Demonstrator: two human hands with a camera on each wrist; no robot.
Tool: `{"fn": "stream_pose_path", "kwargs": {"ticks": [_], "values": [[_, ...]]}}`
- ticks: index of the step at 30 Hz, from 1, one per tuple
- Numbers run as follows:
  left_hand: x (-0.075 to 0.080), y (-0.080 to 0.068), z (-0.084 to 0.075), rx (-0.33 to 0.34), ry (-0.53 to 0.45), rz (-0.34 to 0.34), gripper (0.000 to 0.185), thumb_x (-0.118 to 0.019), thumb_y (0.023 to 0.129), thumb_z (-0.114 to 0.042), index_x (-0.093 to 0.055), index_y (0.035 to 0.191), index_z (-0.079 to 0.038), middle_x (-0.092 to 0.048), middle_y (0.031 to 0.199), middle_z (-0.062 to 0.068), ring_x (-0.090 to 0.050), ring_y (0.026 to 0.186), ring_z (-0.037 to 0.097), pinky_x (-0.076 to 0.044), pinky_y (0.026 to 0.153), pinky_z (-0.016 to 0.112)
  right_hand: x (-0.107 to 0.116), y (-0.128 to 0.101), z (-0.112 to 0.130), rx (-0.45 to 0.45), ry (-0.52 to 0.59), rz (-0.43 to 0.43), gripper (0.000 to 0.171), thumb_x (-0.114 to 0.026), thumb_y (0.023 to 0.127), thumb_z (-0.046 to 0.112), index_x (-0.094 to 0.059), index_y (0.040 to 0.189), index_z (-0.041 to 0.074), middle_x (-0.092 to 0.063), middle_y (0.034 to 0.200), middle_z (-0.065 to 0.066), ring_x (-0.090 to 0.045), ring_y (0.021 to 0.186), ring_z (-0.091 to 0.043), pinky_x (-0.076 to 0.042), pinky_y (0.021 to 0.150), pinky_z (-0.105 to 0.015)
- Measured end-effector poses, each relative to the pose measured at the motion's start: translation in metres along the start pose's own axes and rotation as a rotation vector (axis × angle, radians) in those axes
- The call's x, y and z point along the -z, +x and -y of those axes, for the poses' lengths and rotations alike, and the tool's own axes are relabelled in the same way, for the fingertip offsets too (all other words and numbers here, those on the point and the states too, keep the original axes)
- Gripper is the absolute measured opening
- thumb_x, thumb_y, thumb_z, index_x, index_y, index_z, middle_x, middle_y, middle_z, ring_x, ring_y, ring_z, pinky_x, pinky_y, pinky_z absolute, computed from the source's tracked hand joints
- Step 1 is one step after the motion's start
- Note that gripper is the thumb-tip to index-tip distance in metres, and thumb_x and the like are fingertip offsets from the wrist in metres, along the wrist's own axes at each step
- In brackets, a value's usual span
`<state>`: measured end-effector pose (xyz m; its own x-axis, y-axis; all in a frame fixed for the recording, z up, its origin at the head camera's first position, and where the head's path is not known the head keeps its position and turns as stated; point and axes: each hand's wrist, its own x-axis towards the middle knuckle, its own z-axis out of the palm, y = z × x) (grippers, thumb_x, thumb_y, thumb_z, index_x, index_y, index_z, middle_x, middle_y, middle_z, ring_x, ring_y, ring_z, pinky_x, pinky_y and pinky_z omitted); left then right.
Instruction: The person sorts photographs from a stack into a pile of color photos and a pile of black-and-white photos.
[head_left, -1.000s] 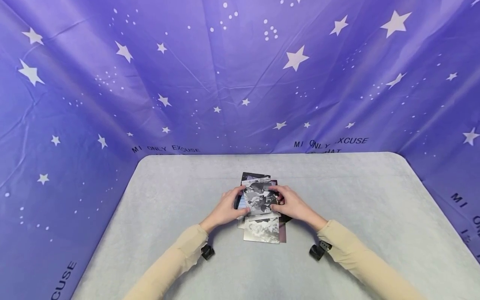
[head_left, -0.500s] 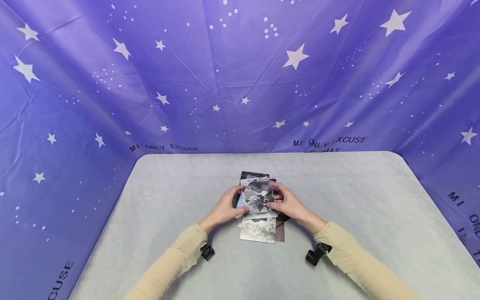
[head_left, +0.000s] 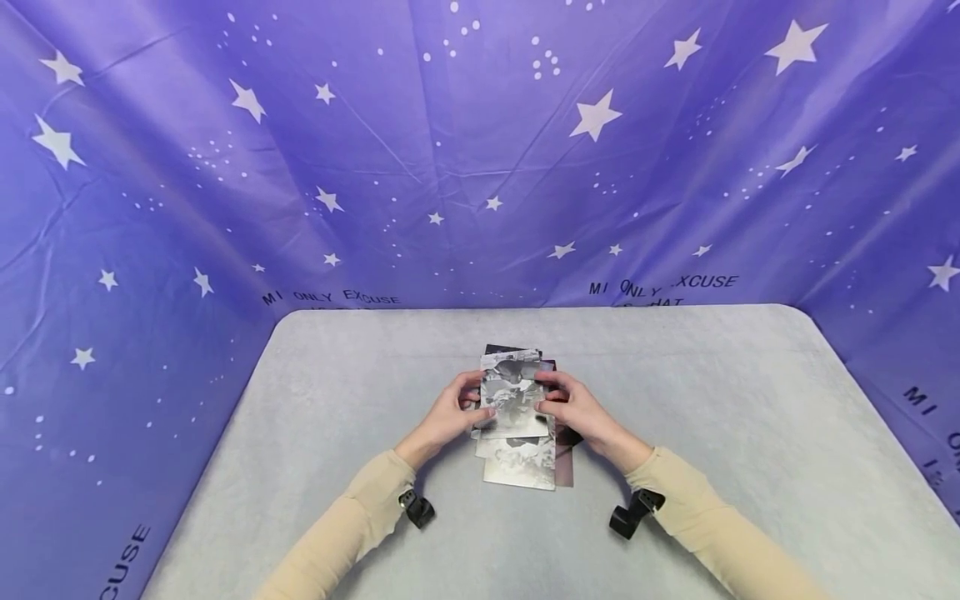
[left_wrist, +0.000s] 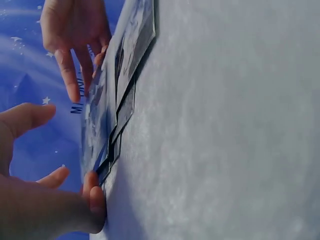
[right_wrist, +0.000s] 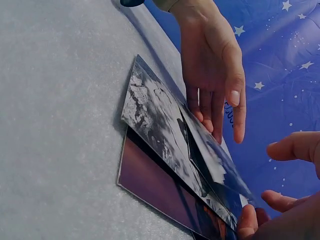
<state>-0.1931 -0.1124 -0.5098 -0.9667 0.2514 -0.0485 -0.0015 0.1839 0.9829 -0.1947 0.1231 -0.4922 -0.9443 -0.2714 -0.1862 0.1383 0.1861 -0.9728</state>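
Note:
A loose pile of photo prints lies mid-table in the head view, its top print (head_left: 513,404) black and white. Below it sticks out another black-and-white print (head_left: 525,468) (right_wrist: 155,107), with a purple print (head_left: 566,468) (right_wrist: 155,175) at its right. My left hand (head_left: 446,414) (right_wrist: 210,70) is at the pile's left side, lower fingers at the edges, thumb raised in the left wrist view. Opposite it, my right hand (head_left: 583,408) (left_wrist: 77,30) has its lower fingers at the right edges. In the right wrist view its thumb stands off the prints.
A grey table (head_left: 337,383) carries the pile. Behind and beside it hangs a purple-blue curtain (head_left: 450,167) with white stars and black lettering. Black wrist cameras (head_left: 417,508) hang below both beige sleeves (head_left: 360,500).
The top print has shifted slightly left and covers a blue-striped piece that showed at its left side. Its surface looks paler. Both hands stay beside the pile.

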Motion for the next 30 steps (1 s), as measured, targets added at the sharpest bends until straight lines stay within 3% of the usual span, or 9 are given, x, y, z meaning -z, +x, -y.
{"fn": "stream_pose_path", "kwargs": {"ticks": [4,9,13,23,30], "values": [[-0.002,0.002,0.001,0.015,-0.106,-0.001,0.063,-0.068,0.077,0.005,-0.046,0.136,0.007,-0.052,0.119,0.026,-0.051,0.104,0.032,-0.043,0.086,0.03,0.001,-0.001,0.0,0.005,0.044,-0.014,0.059,-0.063,0.081,-0.006,-0.045,0.138,-0.005,-0.049,0.102,-0.017,-0.05,0.077,-0.014,-0.044,0.057,-0.023],[-0.006,0.004,-0.003,0.046,-0.225,0.004,0.061,-0.063,0.08,0.011,-0.045,0.138,0.004,-0.052,0.119,0.027,-0.059,0.088,0.016,-0.048,0.073,0.021,0.003,-0.001,-0.001,0.003,0.151,-0.025,0.06,-0.056,0.083,-0.012,-0.042,0.14,-0.003,-0.037,0.114,-0.017,-0.048,0.068,-0.007,-0.042,0.052,-0.018],[-0.011,0.006,-0.003,0.037,-0.277,0.008,0.06,-0.061,0.082,0.013,-0.044,0.139,0.004,-0.047,0.125,0.027,-0.06,0.083,0.009,-0.048,0.074,0.02,0.007,-0.003,-0.002,0.022,0.151,-0.037,0.059,-0.057,0.084,-0.012,-0.043,0.14,-0.002,-0.029,0.129,-0.018,-0.049,0.069,-0.005,-0.042,0.055,-0.018],[-0.021,0.01,-0.006,0.027,-0.313,0.047,0.06,-0.061,0.082,0.013,-0.043,0.139,0.006,-0.044,0.129,0.023,-0.059,0.084,0.01,-0.049,0.074,0.02,0.022,-0.01,-0.008,0.051,0.144,-0.027,0.061,-0.059,0.084,-0.009,-0.039,0.141,-0.007,-0.035,0.135,-0.027,-0.057,0.09,-0.011,-0.05,0.075,-0.021],[-0.031,0.016,-0.01,0.002,-0.273,0.073,0.06,-0.062,0.083,0.012,-0.044,0.14,0.003,-0.04,0.136,0.022,-0.059,0.087,0.01,-0.049,0.078,0.022,0.034,-0.016,-0.009,0.084,0.137,-0.053,0.06,-0.058,0.084,-0.011,-0.039,0.141,-0.009,-0.039,0.131,-0.029,-0.059,0.091,-0.008,-0.049,0.079,-0.018]]}}
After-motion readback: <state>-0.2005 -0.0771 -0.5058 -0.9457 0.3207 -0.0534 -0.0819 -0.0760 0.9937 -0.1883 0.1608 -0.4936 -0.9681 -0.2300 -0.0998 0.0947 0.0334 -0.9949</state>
